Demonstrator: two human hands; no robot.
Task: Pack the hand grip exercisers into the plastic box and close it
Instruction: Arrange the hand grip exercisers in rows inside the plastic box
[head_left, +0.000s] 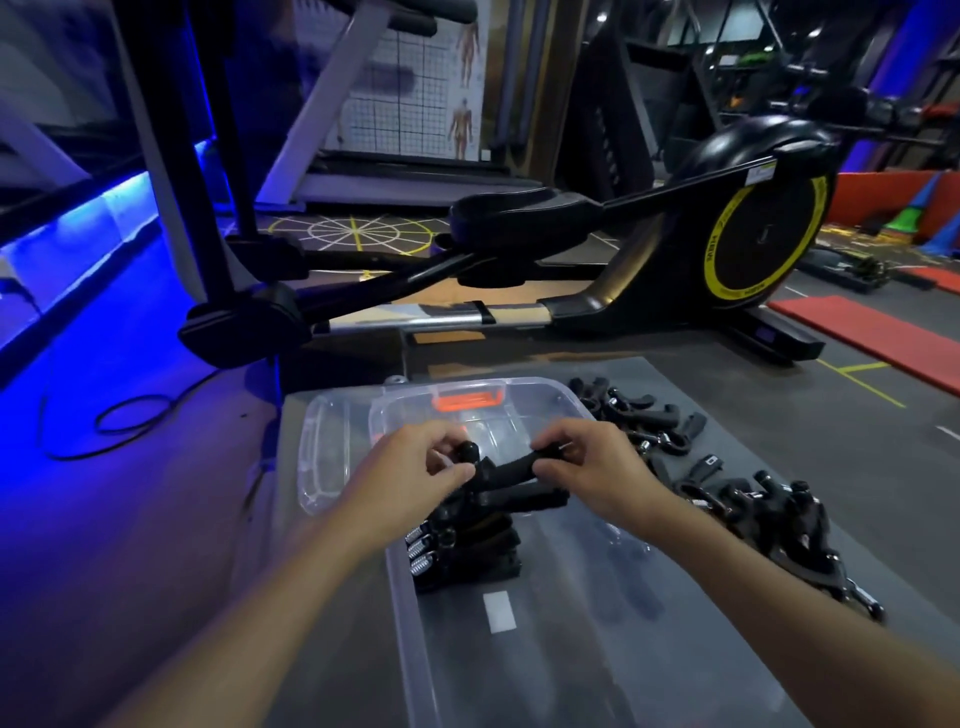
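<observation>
Thumb and fingers of the left hand (410, 462) pinch the round end of one black hand grip exerciser (511, 464), and the right hand (592, 462) pinches the far end of its handle. So both hands are closed around this one piece, and it is held in the air above the clear plastic box (405, 597). Directly under it, inside the box near the left wall, a stack of exercisers (467, 551) lies with the metal springs to the left. An orange latch (467, 401) shows at the far end of the box. The transparent lid (322, 457) lies just beside the box, on its left. On the right, many loose exercisers (779, 519) are spread on the grey mat (779, 395). Behind stands a black elliptical trainer (727, 249).
</observation>
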